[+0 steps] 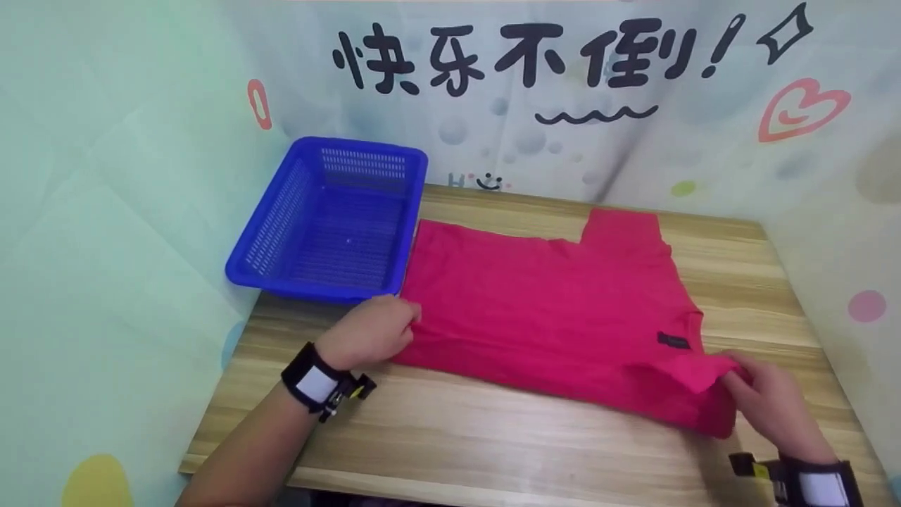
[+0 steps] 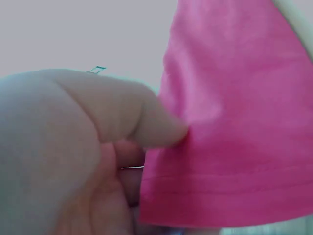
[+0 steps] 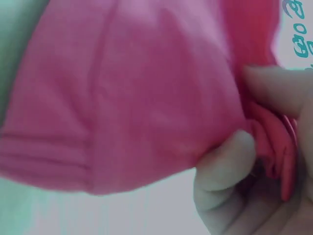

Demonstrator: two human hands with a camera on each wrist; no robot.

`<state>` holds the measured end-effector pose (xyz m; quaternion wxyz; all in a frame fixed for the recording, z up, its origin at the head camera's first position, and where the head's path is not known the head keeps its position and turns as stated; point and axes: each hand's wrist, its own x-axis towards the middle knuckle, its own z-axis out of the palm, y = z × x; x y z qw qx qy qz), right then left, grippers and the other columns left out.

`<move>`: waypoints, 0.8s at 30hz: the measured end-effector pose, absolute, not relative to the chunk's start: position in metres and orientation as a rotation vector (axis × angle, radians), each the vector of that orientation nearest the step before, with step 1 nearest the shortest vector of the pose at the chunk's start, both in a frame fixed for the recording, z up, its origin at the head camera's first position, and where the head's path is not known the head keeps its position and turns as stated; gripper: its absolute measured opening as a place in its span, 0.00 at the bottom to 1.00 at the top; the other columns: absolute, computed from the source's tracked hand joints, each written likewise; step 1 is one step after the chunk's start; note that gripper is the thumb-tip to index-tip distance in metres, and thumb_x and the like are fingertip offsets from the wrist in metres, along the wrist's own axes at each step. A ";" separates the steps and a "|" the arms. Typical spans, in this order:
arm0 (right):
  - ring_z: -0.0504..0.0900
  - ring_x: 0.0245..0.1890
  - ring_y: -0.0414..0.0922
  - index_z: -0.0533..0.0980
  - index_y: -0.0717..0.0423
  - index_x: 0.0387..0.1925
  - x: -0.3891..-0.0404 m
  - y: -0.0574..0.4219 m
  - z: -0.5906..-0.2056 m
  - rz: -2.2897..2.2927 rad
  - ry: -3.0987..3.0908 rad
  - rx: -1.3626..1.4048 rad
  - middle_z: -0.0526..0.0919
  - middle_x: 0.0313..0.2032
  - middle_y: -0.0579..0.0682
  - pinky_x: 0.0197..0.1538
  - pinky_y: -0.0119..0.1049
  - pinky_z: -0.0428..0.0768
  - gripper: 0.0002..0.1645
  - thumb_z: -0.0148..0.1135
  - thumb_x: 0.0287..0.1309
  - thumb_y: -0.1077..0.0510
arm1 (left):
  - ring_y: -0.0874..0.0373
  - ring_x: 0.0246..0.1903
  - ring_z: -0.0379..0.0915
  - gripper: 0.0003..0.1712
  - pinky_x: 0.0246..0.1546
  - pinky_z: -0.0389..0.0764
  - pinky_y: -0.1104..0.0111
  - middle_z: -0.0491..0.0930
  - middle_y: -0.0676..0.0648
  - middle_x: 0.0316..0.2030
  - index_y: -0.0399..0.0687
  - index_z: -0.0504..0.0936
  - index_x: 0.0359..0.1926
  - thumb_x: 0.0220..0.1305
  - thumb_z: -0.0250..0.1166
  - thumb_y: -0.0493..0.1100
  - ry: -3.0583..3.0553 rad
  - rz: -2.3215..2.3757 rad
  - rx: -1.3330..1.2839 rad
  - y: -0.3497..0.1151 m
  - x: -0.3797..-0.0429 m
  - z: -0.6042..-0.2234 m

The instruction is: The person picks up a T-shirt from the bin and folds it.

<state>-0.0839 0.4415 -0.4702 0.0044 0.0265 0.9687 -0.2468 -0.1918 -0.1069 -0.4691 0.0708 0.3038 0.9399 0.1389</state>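
A pinkish-red T-shirt (image 1: 521,296) lies across the wooden table, its hem toward the left and its collar with a dark label toward the right. Its far sleeve points to the back wall. At the hem's near corner my left hand (image 1: 373,331) pinches the cloth; in the left wrist view the thumb (image 2: 161,127) presses on the fabric above the stitched hem. My right hand (image 1: 767,401) grips bunched cloth near the collar, by the near shoulder. The right wrist view shows folds of fabric (image 3: 274,142) between thumb and fingers.
A blue plastic basket (image 1: 415,204) with slotted sides stands at the back left, right beside the shirt's hem. Printed cloth walls (image 1: 528,148) enclose the table (image 1: 535,451) at the back and both sides.
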 end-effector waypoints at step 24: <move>0.75 0.21 0.32 0.71 0.53 0.53 -0.204 0.456 -0.496 -1.412 2.803 0.857 0.74 0.26 0.39 0.24 0.29 0.79 0.26 0.61 0.61 0.42 | 0.51 0.29 0.80 0.09 0.28 0.84 0.62 0.80 0.43 0.33 0.39 0.85 0.35 0.57 0.60 0.27 3.131 -0.066 0.970 -0.075 -0.201 -0.506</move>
